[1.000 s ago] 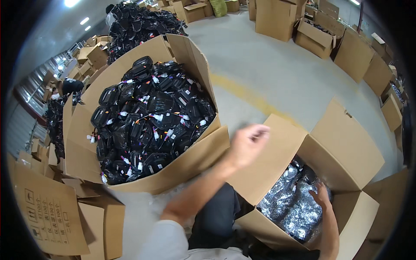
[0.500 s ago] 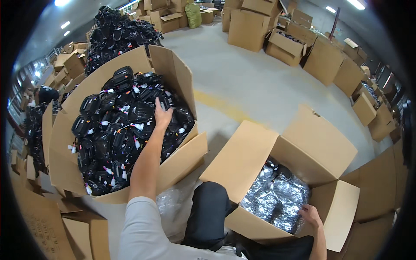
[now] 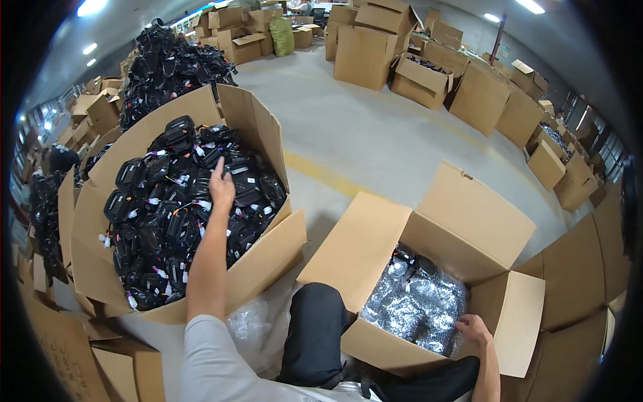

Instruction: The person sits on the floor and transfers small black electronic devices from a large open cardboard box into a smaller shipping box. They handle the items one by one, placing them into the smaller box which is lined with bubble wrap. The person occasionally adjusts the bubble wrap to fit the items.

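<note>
My left hand (image 3: 222, 187) reaches over a heap of black plastic units (image 3: 175, 224) with short wires and white connectors. Its index finger and thumb are apart, touching or just above the units, and nothing shows gripped in it. The heap fills a large open carton (image 3: 254, 124) at the left. Lower right, my right hand (image 3: 475, 329) is closed at the edge of a clear bubble wrap sheet (image 3: 422, 308), its fingertips curled on that edge. This wrap covers dark units inside a smaller open carton (image 3: 378, 231); a few black units (image 3: 426, 267) show uncovered at its far side.
Behind the large carton rises another pile of black units (image 3: 171, 67). Crumpled clear plastic (image 3: 251, 325) lies on the floor between the cartons, beside my knee (image 3: 315, 328). More cartons (image 3: 365, 53) line the far side and right, near a green sack (image 3: 282, 37).
My left hand has shifted left across the heap, and its fingers look more stretched out. My right hand stays at the bubble wrap's edge. The whole view has swung slightly.
</note>
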{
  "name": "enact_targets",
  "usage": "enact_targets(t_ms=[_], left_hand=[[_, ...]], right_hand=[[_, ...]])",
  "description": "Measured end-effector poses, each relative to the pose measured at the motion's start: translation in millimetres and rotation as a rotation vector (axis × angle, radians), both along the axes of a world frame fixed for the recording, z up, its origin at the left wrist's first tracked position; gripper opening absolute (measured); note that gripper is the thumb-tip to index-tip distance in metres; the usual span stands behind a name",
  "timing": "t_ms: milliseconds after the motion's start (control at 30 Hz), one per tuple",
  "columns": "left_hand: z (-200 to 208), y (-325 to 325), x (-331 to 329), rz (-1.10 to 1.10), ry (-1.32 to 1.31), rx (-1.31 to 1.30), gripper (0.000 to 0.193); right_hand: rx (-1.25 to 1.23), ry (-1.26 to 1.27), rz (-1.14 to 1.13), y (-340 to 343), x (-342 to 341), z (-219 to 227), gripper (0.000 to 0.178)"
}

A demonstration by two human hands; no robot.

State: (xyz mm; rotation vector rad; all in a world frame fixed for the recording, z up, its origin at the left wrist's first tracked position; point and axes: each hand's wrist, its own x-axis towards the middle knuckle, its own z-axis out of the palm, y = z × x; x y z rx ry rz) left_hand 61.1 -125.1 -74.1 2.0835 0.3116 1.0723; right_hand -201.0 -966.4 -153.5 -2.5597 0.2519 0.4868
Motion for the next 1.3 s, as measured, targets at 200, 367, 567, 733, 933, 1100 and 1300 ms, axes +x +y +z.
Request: enact_targets(t_ms=[200,367,567,733,933,1100,1300], left_hand=[[72,8,-62,-0.066,-0.015,-0.318,0.046],[122,-13,-108,-0.48,-0.124,-0.956,0.046],[98,-125,-141,-0.979,-0.108,-1.24,0.051],[48,-228,-129,-1.299,0.264,-1.454,0.04],[44,-356,-114,-1.348,0.335,-1.105,0.033],[74,-418,-84,-1.514,0.417,-0.868,0.027],[43,-420,-43,-1.137,0.352,-1.059,0.034]], right_hand=[[-0.041,-0.012,0.048,28,9,26,0.046],[0.171,-0.1,0.204,151,64,103,0.041],[1.008,-0.374,0.39,306,119,133,0.055],[1.67,0.119,0.068,330,130,169,0.065],[1.939,0.432,-0.095,257,95,150,0.069],[1.797,-0.173,-0.413,169,106,172,0.045],[1.227,-0.379,-0.486,28,140,95,0.052]])
